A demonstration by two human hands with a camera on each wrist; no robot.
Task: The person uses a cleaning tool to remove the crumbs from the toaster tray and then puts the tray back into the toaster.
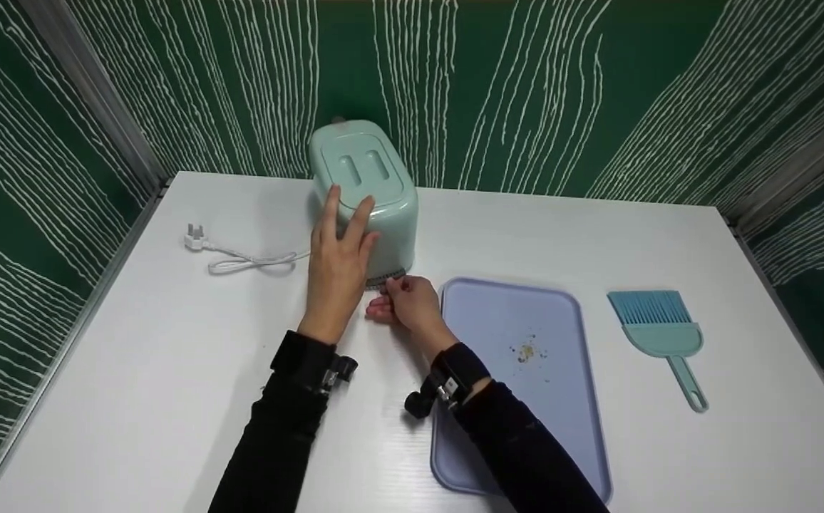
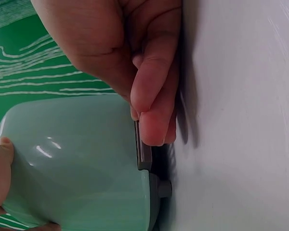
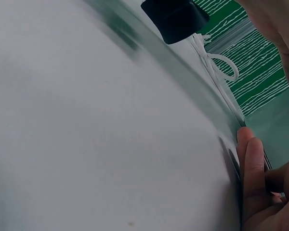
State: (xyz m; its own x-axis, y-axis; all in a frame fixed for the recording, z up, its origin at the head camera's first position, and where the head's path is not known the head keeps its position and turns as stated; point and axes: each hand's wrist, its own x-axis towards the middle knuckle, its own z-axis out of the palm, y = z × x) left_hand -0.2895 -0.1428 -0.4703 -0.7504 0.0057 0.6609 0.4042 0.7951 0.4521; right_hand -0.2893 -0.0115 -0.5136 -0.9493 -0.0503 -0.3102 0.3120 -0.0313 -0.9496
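Observation:
A mint-green toaster [image 1: 401, 231] with a lid on top stands at the back of the table. My left hand [image 1: 337, 274] rests on its near end, straight fingers spread over the lid's edge. My right hand [image 1: 412, 303] is low at the toaster's base, where thumb and index finger pinch the edge of a dark crumb tray [image 2: 143, 156]; the other fingers lie close to the tabletop. In the left wrist view, the crumb tray's edge shows under the toaster's end wall, beside a dark foot [image 2: 164, 188]. Most of the crumb tray is hidden inside the toaster.
A lavender tray [image 1: 469, 303] holding a small heap of crumbs [image 1: 526, 352] lies beneath my right forearm. Right of it is a teal hand brush [image 1: 668, 338]. The toaster's white cord [image 1: 241, 261] and plug [image 1: 195, 238] lie at left. Green walls stand around the table.

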